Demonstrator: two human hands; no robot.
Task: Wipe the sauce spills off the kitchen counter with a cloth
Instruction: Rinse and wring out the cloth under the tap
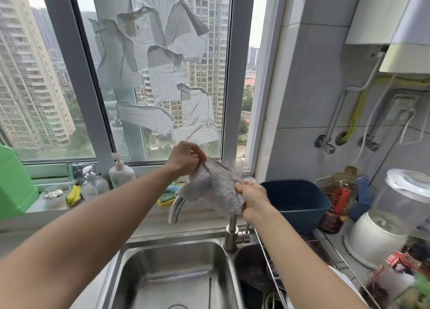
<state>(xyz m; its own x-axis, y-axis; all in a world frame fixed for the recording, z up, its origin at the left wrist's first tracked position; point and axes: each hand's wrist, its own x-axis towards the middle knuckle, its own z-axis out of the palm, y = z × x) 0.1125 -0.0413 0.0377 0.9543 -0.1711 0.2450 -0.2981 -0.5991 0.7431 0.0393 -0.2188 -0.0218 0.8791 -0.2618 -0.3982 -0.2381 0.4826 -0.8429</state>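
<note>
Grey cloth (215, 187) stretched between our hands above faucet (178, 206) and sink (172, 276); left hand (186, 157) pinches upper corner, right hand (251, 198) grips lower edge

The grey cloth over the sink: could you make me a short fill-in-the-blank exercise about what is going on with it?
1. The grey cloth is held by ____ hands at once.
2. The left hand pinches the cloth's upper edge, and the right hand grips its ____ end.
3. The cloth hangs in front of the steel ____, above the sink.
4. Right of the cloth stands a dark ____ basin.

Missing words: two (both); lower; faucet (tap); blue
</note>
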